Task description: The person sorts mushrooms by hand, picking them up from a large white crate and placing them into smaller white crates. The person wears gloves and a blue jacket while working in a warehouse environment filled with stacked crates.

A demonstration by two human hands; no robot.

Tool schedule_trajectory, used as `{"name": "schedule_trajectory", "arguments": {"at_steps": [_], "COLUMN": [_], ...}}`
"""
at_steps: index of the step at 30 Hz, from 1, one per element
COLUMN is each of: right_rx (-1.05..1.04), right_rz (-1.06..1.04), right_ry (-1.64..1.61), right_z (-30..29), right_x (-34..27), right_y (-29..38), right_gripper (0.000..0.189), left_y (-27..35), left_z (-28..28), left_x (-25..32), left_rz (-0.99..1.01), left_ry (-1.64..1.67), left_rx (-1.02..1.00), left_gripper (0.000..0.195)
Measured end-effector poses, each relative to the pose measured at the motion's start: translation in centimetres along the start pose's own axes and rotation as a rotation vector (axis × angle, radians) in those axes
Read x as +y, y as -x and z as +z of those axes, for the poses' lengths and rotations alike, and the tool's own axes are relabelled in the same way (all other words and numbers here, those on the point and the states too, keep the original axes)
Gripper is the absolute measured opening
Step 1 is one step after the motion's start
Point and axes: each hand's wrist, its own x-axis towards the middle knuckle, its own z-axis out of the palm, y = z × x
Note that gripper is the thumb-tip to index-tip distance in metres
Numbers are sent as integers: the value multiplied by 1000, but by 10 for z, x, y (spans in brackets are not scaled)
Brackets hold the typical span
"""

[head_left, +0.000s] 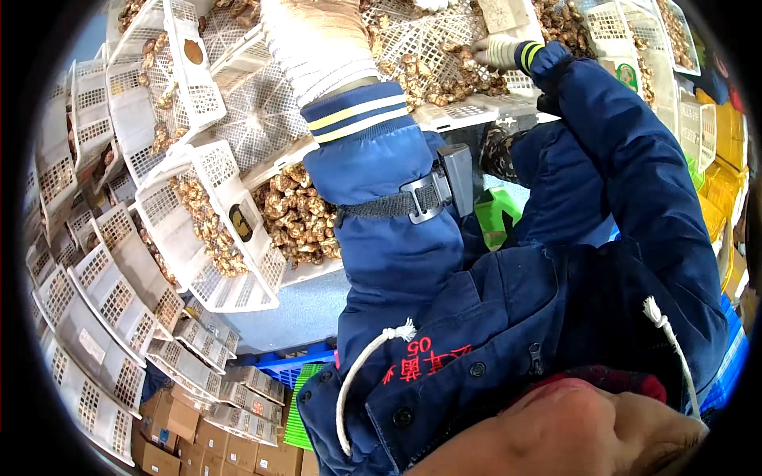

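My left hand (318, 41), in a pale glove with a ribbed cuff, reaches to the top edge over the white plastic crates; its fingers are out of frame or lost in glare. My right hand (499, 52), in a striped cream glove, is at the right end of a white mesh tray (437, 50). Its fingertips are beside a clump of brown, knobby mushroom-like pieces (470, 65); whether they grip it cannot be told. More such pieces (417, 74) lie loose on the mesh. Below my left forearm, a crate holds a heap of similar pieces (300, 214).
A white crate (208, 226) with brown pieces stands left of the heap. Stacked white crates (89, 345) fill the left side. Cardboard boxes (229, 446) are at the bottom left, yellow-wrapped packages (720, 184) at the right. A white shape (431, 5), possibly another glove, shows at the top edge.
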Motion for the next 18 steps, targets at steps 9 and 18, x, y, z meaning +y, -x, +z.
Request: {"name": "schedule_trajectory", "arguments": {"at_steps": [9, 18], "right_rx": [8, -77], "right_rz": [-220, -255], "right_ry": [342, 349], "right_z": [20, 17], "right_x": [25, -19], "right_y": [-19, -14], "right_gripper": [27, 56], "left_y": [-2, -4], "left_z": [-12, -11], "left_x": [-8, -9], "left_rz": [9, -17], "left_ry": [-4, -32], "left_rx": [46, 52], "left_gripper": [36, 31]}}
